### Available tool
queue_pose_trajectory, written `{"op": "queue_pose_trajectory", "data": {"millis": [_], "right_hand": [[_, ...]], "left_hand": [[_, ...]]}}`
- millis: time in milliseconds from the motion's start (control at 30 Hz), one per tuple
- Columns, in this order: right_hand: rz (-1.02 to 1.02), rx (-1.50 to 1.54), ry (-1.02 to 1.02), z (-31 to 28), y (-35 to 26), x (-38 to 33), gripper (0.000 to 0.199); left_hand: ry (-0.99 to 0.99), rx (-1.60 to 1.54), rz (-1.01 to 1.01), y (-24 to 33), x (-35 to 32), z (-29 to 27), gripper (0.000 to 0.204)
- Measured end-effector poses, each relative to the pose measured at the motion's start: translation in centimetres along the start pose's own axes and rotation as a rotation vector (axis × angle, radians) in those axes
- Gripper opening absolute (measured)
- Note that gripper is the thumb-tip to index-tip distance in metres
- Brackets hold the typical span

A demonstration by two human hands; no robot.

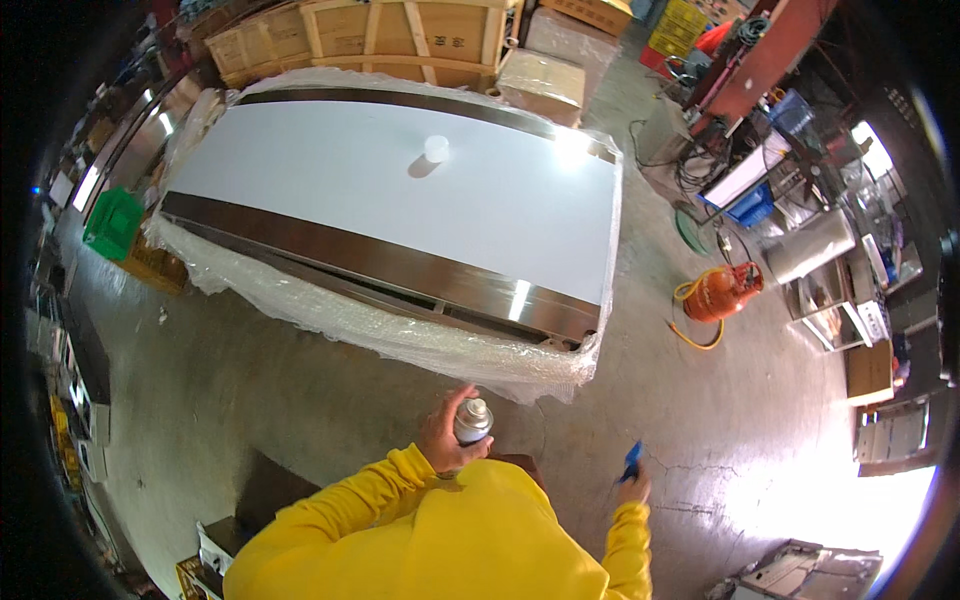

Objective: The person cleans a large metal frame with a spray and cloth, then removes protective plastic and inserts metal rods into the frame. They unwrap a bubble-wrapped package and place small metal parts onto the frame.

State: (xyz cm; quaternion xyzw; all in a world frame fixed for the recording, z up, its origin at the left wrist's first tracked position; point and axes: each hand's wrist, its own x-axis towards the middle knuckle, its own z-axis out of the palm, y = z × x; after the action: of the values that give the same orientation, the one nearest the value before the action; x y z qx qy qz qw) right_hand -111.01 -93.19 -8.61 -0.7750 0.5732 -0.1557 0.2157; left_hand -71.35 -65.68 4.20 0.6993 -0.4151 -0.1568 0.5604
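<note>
My left hand (pixel 438 432) is closed around a metal spray can (pixel 474 421) with a pale nozzle on top, held upright in front of my chest. Off to the right, low at my side, my right hand (pixel 633 489) grips a small blue object (pixel 633 459) whose kind is too small to make out. Ahead of me lies a large unit with a white top panel (pixel 330 150) and brushed steel strips (pixel 380 255) along its long sides. A white round cap (pixel 437 149) rests on the panel, apart from both hands. Clear bubble wrap (pixel 400 345) hangs around the unit's sides.
An orange gas cylinder (pixel 722 292) with a yellow hose stands on the concrete floor at the right. Wooden crates (pixel 360 40) sit behind the unit, with a wrapped carton (pixel 542 85) beside them. A green crate (pixel 114 222) is at the left. A red steel column (pixel 765 65) rises at the far right.
</note>
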Motion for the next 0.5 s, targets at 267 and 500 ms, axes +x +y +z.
{"op": "queue_pose_trajectory", "data": {"millis": [267,500], "right_hand": [[0.610,0.748,0.011,-0.5,1.3,-9.3,0.043],[0.257,1.143,-0.268,-3.1,-4.5,6.9,0.051]], "left_hand": [[-0.319,-0.009,0.199,3.0,6.8,9.8,0.092],[-0.352,-0.201,0.113,7.0,13.1,26.3,0.091]]}}
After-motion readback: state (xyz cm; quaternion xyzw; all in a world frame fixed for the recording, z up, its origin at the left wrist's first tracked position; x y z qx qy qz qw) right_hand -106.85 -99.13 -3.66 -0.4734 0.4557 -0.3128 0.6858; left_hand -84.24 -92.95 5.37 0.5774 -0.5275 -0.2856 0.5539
